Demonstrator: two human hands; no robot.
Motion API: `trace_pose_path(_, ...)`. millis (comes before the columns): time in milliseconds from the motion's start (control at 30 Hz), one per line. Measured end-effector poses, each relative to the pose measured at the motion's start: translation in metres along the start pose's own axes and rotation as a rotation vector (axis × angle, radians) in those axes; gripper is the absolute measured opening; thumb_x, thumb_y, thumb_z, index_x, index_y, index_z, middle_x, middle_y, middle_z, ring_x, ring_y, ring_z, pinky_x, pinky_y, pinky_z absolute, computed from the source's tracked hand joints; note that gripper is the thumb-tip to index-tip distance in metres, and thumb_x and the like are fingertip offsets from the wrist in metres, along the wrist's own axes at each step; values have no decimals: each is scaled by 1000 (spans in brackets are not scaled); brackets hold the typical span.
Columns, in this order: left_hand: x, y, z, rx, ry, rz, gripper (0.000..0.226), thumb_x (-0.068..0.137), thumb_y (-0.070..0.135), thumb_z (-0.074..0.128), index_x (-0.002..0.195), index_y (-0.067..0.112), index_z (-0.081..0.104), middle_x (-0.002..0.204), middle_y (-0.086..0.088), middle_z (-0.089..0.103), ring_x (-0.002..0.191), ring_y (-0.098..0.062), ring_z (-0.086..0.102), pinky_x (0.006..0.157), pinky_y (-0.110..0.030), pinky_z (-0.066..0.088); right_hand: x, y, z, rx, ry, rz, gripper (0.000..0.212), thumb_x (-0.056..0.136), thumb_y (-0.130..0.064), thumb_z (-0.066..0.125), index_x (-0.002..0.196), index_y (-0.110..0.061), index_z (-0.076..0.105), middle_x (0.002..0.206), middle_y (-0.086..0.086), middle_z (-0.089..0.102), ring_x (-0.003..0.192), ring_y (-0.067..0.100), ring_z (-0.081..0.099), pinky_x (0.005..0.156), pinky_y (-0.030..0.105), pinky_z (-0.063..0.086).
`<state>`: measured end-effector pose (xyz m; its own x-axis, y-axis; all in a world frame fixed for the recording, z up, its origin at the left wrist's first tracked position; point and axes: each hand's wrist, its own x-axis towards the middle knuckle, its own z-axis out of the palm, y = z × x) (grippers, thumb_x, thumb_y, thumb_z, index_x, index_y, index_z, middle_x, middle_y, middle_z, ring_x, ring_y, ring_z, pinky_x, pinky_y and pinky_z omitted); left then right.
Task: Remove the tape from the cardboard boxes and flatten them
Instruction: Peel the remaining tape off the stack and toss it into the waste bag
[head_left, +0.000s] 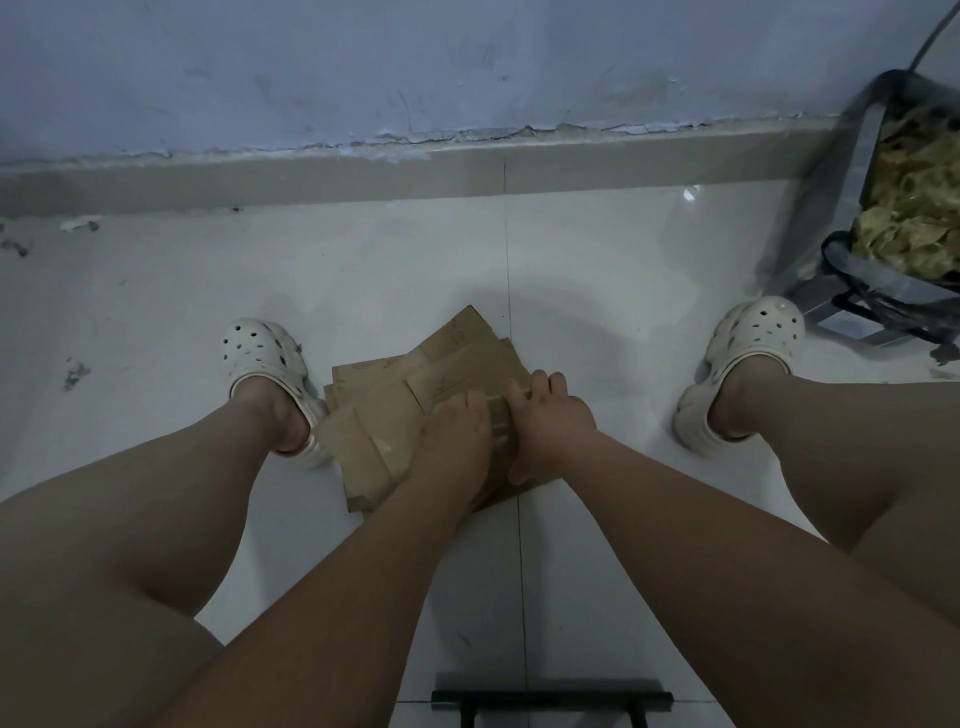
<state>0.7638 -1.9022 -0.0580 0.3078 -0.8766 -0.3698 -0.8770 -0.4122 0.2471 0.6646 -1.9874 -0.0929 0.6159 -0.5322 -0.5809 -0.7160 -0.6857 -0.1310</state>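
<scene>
Evidently, flattened cardboard (384, 426) is being handled on the tiled floor (597, 291).

The left hand (457, 434) and the right hand (553, 423) are both curled in a closed grip over a folded edge of the stack. Light, stiff sheets that crease easily are to be expected, and edges and flaps are judged the best hold. Faint print is seen, but nothing can be read.
</scene>
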Motion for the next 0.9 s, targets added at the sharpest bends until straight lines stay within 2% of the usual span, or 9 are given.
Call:
trace_pose_path(167, 0, 4, 9, 35, -57, -48, 30, 87, 15, 61, 114, 8, 51, 116, -10, 45, 104, -22, 42, 84, -27, 37, -4, 8, 5, 72, 67, -26, 113, 61, -59, 80, 146, -24, 15, 139, 13, 31, 128, 32, 29, 94, 42, 43)
trace_pose_path(300, 3, 6, 4, -127, -48, -138, 25, 90, 21, 60, 111, 8, 59, 115, -10, 45, 106, -23, 42, 89, -31, 40, -20, 21, 18, 171, 218, -100, 115, 65, -67, 75, 153, -30, 11, 151, 12, 19, 141, 31, 14, 112, 44, 30)
trace_pose_path(367, 3, 3, 4, -246, 13, -178, 16, 90, 23, 61, 101, 12, 61, 110, -7, 46, 101, -20, 41, 84, -27, 37, -28, 20, 26, 196, 303, -120, 108, 70, -67, 70, 154, -34, 11, 155, 10, 13, 146, 30, 4, 117, 46, 25)
trace_pose_path(433, 1, -1, 4, -337, 87, -217, 5, 89, 19, 61, 87, 15, 59, 103, -5, 46, 97, -18, 42, 79, -23, 33, -32, 16, 32, 237, 341, -129, 103, 73, -63, 70, 154, -36, 13, 156, 9, 10, 147, 29, -2, 116, 48, 28)
trace_pose_path(500, 0, -4, 6, -400, 105, -242, 9, 87, 19, 64, 82, 18, 56, 99, -1, 43, 98, -17, 40, 78, -23, 30, -32, 13, 33, 292, 355, -125, 100, 74, -58, 72, 154, -34, 17, 157, 8, 11, 148, 28, -4, 110, 49, 35)
trace_pose_path(633, 4, 2, 6, -437, 53, -288, 15, 83, 35, 68, 87, 29, 55, 104, 4, 35, 104, -16, 31, 85, -27, 27, -30, 16, 30, 360, 366, -110, 103, 74, -54, 76, 154, -20, 21, 158, 7, 17, 149, 24, -4, 110, 45, 36)
trace_pose_path(733, 10, 15, 4, -408, -8, -398, 17, 81, 46, 65, 93, 40, 54, 112, 3, 33, 112, -20, 29, 97, -40, 25, -30, 13, 33, 447, 386, -108, 110, 71, -49, 81, 154, -12, 19, 157, 8, 23, 150, 25, -1, 114, 44, 30)
trace_pose_path(833, 15, 25, 3, -321, -21, -441, 6, 85, 44, 63, 87, 39, 59, 117, 0, 36, 114, -23, 31, 98, -41, 23, -31, 11, 36, 521, 376, -82, 114, 69, -46, 83, 153, -9, 16, 157, 10, 22, 151, 26, 0, 114, 42, 29)
trace_pose_path(900, 15, 26, 7, -286, 24, -438, 5, 88, 40, 59, 85, 37, 60, 117, -1, 38, 113, -23, 32, 98, -39, 22, -29, 14, 35, 528, 355, -83, 116, 70, -44, 84, 154, -10, 12, 159, 11, 14, 150, 25, 1, 112, 39, 32)
